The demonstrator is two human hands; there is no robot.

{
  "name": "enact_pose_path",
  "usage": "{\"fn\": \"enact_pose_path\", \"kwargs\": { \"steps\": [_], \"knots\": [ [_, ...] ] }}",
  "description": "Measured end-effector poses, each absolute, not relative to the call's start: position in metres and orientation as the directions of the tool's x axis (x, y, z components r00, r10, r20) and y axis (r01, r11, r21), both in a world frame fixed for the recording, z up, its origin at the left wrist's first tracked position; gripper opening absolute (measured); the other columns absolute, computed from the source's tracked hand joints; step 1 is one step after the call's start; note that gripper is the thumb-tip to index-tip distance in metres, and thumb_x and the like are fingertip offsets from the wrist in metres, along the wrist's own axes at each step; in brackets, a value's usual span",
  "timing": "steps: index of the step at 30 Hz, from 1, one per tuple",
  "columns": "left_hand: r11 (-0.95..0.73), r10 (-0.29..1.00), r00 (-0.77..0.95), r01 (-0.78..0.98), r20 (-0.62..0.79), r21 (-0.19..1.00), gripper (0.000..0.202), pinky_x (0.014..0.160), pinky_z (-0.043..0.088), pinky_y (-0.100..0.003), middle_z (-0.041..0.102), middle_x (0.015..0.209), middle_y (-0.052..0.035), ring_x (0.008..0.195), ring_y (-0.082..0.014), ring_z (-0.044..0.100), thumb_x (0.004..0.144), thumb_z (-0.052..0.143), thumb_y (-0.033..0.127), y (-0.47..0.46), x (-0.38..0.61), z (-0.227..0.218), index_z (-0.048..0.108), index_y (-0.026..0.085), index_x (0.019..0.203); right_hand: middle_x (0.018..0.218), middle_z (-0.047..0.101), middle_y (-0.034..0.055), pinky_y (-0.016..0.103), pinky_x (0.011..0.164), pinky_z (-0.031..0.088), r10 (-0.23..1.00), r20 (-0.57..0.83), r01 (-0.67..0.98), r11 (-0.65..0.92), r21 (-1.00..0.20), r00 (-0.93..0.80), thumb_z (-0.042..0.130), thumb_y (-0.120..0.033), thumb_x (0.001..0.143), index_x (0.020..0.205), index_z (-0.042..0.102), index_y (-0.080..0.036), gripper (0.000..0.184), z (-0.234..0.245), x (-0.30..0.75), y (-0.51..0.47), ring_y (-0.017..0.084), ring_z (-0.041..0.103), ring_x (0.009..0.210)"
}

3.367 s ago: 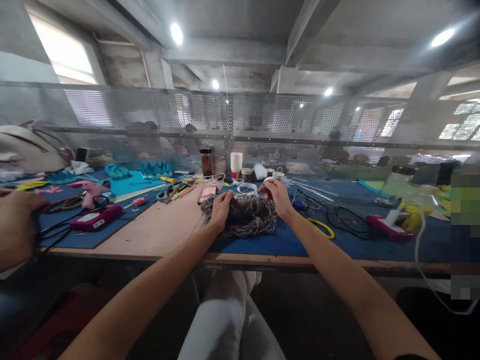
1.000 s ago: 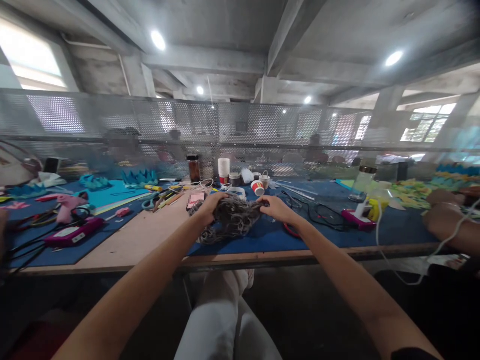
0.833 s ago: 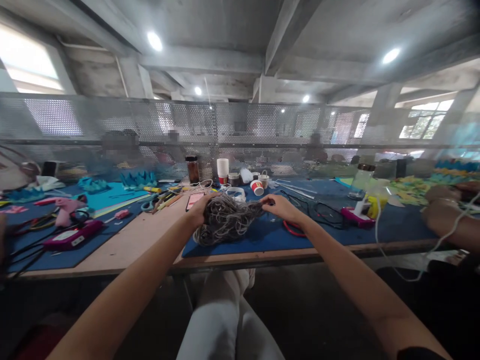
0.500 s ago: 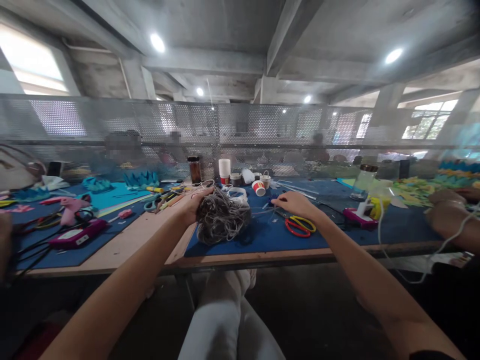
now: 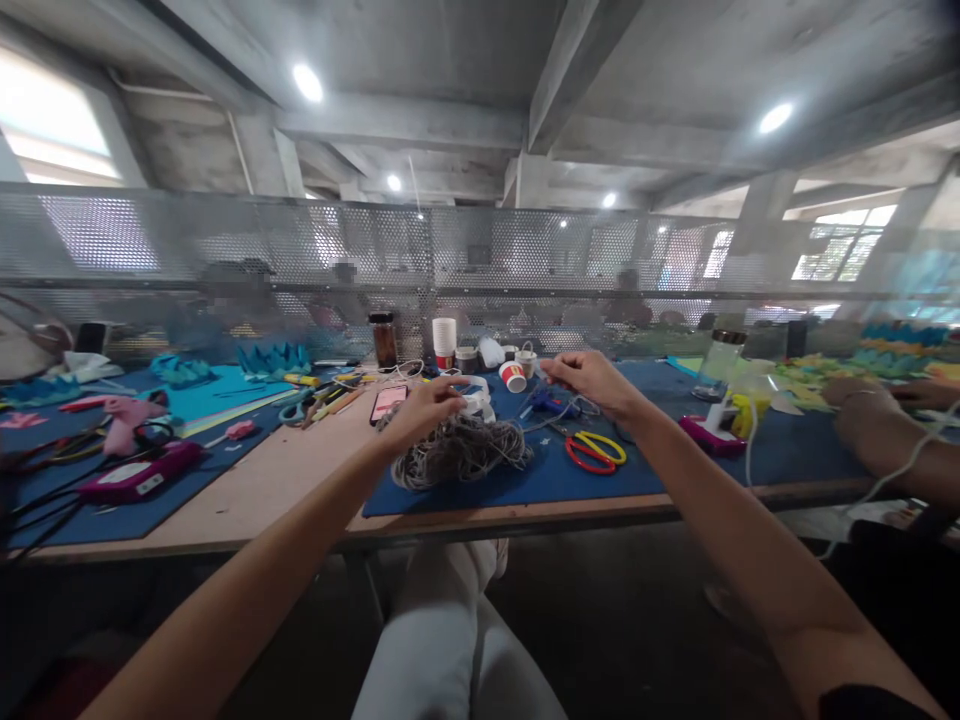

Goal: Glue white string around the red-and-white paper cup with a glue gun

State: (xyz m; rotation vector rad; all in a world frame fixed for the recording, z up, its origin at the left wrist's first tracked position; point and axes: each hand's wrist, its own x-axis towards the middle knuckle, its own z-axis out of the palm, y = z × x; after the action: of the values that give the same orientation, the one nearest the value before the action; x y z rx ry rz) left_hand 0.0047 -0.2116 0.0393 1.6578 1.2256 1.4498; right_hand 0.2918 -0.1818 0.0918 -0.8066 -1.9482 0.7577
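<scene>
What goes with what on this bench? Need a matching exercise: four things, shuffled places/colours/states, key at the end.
Things
1. Yarn heap
2. Scissors
3. Paper cup stack
4. Phone

Places, colours, states
A. Upright, in front of the mesh partition
B. One red handle loop, one yellow
C. Pink screen showing
D. Grey and tangled

Right pairs: 1-D, 2-B, 3-A, 4-C

Pale trousers point(image 5: 420, 660), bare forearms point(image 5: 281, 560), one apparently black short sleeve point(image 5: 862, 702).
</scene>
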Motion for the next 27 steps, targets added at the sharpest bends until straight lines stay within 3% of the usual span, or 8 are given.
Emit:
{"fn": "enact_pose_path", "kwargs": {
  "steps": [3, 6, 9, 11, 14, 15, 21, 27],
  "knots": [
    [-0.433, 0.865, 0.347, 0.154, 0.362, 0.888, 0.046, 0.067, 0.048, -0.028, 0.07, 0.078, -0.0036, 0.068, -0.0159, 0.062, 0.077, 0.074, 0.036, -0.221, 0.048, 0.04, 0.066, 0.017, 0.119, 0.064, 0.059, 0.0002, 0.026, 0.057, 0.038, 0.696, 0.5, 0.17, 0.655, -0.737, -0.515, 0.066, -0.058, 0.083, 0.071, 0.067, -0.017, 0.043, 0.097, 0.262, -0.196, 0.011, 0.049, 0.058],
    [-0.411, 0.845, 0.425, 0.125, 0.325, 0.903, 0.039, 0.066, 0.048, -0.027, 0.069, 0.076, -0.0048, 0.065, -0.0142, 0.061, 0.085, 0.064, 0.05, -0.221, 0.065, 0.034, 0.071, 0.013, 0.095, 0.078, 0.067, 0.0037, 0.028, 0.069, 0.046, 0.596, 0.559, 0.134, 0.744, -0.654, -0.576, 0.062, -0.054, 0.088, 0.077, 0.069, -0.018, 0.038, 0.099, 0.248, -0.195, 0.015, 0.059, 0.073],
    [-0.393, 0.896, 0.277, 0.135, 0.346, 0.91, 0.044, 0.068, 0.049, -0.027, 0.069, 0.073, -0.0055, 0.068, -0.0158, 0.063, 0.086, 0.059, 0.057, -0.218, 0.053, 0.027, 0.07, 0.014, 0.083, 0.099, 0.071, 0.0068, 0.03, 0.083, 0.047, 0.532, 0.681, 0.285, 0.846, -0.451, -0.503, 0.056, -0.045, 0.094, 0.087, 0.072, -0.02, 0.031, 0.091, 0.258, -0.17, 0.018, 0.063, 0.094],
    [-0.371, 0.927, 0.117, 0.146, 0.356, 0.917, 0.047, 0.068, 0.049, -0.028, 0.07, 0.073, -0.0055, 0.068, -0.0166, 0.063, 0.085, 0.06, 0.06, -0.218, 0.037, 0.022, 0.071, 0.014, 0.082, 0.101, 0.071, 0.007, 0.032, 0.088, 0.045, 0.565, 0.677, 0.547, 0.79, -0.279, -0.472, 0.052, -0.038, 0.097, 0.096, 0.073, -0.02, 0.028, 0.078, 0.274, -0.147, 0.019, 0.063, 0.097],
    [-0.363, 0.926, -0.044, 0.163, 0.375, 0.917, 0.049, 0.069, 0.051, -0.029, 0.07, 0.073, -0.0053, 0.069, -0.0179, 0.064, 0.082, 0.061, 0.061, -0.221, 0.017, 0.014, 0.072, 0.014, 0.083, 0.106, 0.072, 0.0062, 0.029, 0.084, 0.045, 0.709, 0.353, 0.777, 0.623, 0.091, -0.61, 0.049, -0.03, 0.097, 0.106, 0.074, -0.023, 0.027, 0.05, 0.299, -0.119, 0.02, 0.064, 0.1],
    [-0.357, 0.925, -0.068, 0.176, 0.374, 0.917, 0.049, 0.069, 0.051, -0.029, 0.07, 0.073, -0.0051, 0.069, -0.0182, 0.064, 0.081, 0.062, 0.062, -0.222, 0.013, 0.01, 0.072, 0.014, 0.083, 0.107, 0.072, 0.0074, 0.029, 0.084, 0.045, 0.73, 0.312, 0.789, 0.601, 0.13, -0.608, 0.052, -0.027, 0.095, 0.107, 0.074, -0.023, 0.025, 0.04, 0.306, -0.113, 0.022, 0.064, 0.101],
    [-0.303, 0.932, -0.133, 0.227, 0.337, 0.926, 0.047, 0.067, 0.052, -0.031, 0.069, 0.069, -0.0032, 0.068, -0.0204, 0.064, 0.076, 0.064, 0.061, -0.221, 0.009, -0.009, 0.07, 0.014, 0.078, 0.113, 0.069, 0.0121, 0.03, 0.082, 0.045, 0.782, 0.22, 0.812, 0.547, 0.204, -0.583, 0.058, -0.016, 0.088, 0.114, 0.072, -0.023, 0.031, 0.003, 0.315, -0.094, 0.025, 0.066, 0.101],
    [-0.325, 0.931, -0.077, 0.273, 0.357, 0.906, 0.044, 0.069, 0.051, -0.03, 0.069, 0.07, -0.0032, 0.069, -0.0199, 0.064, 0.08, 0.06, 0.058, -0.225, 0.01, -0.009, 0.071, 0.015, 0.078, 0.106, 0.072, 0.0137, 0.031, 0.086, 0.045, 0.809, 0.233, 0.841, 0.532, 0.099, -0.54, 0.06, -0.012, 0.082, 0.089, 0.077, -0.018, 0.019, -0.004, 0.313, -0.078, 0.026, 0.066, 0.102]
  ]
}}
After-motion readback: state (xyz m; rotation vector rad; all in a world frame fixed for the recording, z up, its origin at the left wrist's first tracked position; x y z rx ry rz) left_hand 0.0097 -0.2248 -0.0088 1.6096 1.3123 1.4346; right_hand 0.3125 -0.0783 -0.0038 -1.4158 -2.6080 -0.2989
